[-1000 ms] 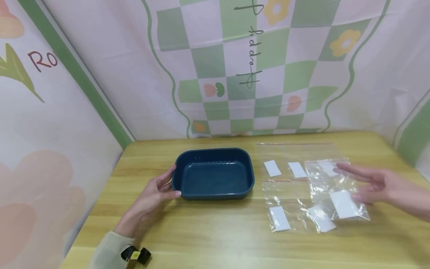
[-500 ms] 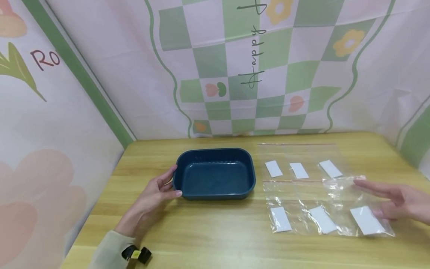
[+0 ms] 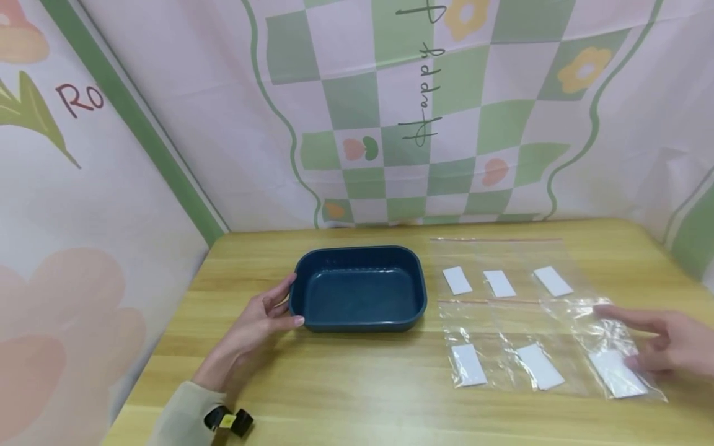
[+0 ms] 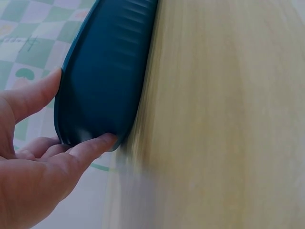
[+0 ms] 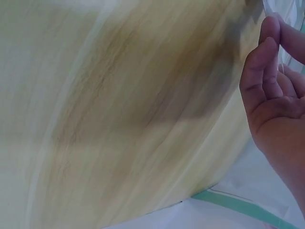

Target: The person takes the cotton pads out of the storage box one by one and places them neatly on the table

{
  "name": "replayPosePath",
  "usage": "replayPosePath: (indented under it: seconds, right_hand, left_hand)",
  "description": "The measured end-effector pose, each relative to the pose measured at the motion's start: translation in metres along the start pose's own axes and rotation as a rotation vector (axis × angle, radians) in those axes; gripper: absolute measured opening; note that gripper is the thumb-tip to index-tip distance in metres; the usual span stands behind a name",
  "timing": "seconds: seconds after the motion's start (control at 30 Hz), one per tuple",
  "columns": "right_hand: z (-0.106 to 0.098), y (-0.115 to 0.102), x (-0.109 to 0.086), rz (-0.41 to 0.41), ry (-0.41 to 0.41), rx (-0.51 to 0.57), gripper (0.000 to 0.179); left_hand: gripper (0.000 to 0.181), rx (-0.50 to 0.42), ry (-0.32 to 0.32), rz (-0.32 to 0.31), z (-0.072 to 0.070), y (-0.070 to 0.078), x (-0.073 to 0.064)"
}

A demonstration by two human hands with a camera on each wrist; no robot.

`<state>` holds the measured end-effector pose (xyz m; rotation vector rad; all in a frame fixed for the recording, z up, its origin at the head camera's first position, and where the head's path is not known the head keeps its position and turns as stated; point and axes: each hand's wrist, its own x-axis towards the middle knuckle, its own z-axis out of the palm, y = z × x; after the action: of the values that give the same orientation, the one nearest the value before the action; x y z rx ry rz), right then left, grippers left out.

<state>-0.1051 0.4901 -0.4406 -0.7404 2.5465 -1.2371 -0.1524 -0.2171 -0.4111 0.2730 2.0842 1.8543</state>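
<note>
My left hand [image 3: 248,331] holds the near left end of a dark blue rectangular tray [image 3: 357,297], thumb and fingers spread around its corners. In the left wrist view, the tray [image 4: 105,71] has the left hand [image 4: 45,162] at its rounded end. At the table's right side, my right hand [image 3: 669,344] pinches a clear zip bag [image 3: 599,328] with a white card [image 3: 620,373] inside, at the right end of the front row. Fingertips of the right hand [image 5: 276,81] meet at the edge of the right wrist view, where the bag barely shows.
Several more clear bags with white cards lie in two rows right of the tray, among them a back-row card [image 3: 457,280] and a front-row card [image 3: 468,364]. A patterned cloth [image 3: 401,148] hangs behind the wooden table [image 3: 357,390].
My right hand has moved the zip bag right and toward the front, from over the other bags to the front row's right end. The left hand keeps its place on the tray.
</note>
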Motion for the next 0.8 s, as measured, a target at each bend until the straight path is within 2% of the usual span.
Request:
replayPosePath:
  seconds: [0.17, 0.47, 0.63, 0.8]
  right_hand:
    - [0.0003, 0.0061, -0.0035, 0.008, -0.029, 0.051, 0.097]
    - [0.0018, 0.0063, -0.0048, 0.038, 0.014, -0.062, 0.098]
    - [0.0007, 0.0069, -0.0061, 0.067, -0.002, -0.061, 0.098]
    - [0.0003, 0.0106, -0.0086, 0.032, 0.042, -0.077, 0.096]
  left_hand:
    - [0.092, 0.005, -0.007, 0.000, -0.0006, 0.0004, 0.0013]
    - [0.092, -0.021, -0.006, -0.009, -0.0004, -0.0007, 0.0018]
    - [0.091, -0.014, -0.006, 0.000, -0.0008, -0.0008, 0.0020]
    - [0.091, -0.030, -0.002, 0.001, -0.0003, -0.0014, 0.0028]
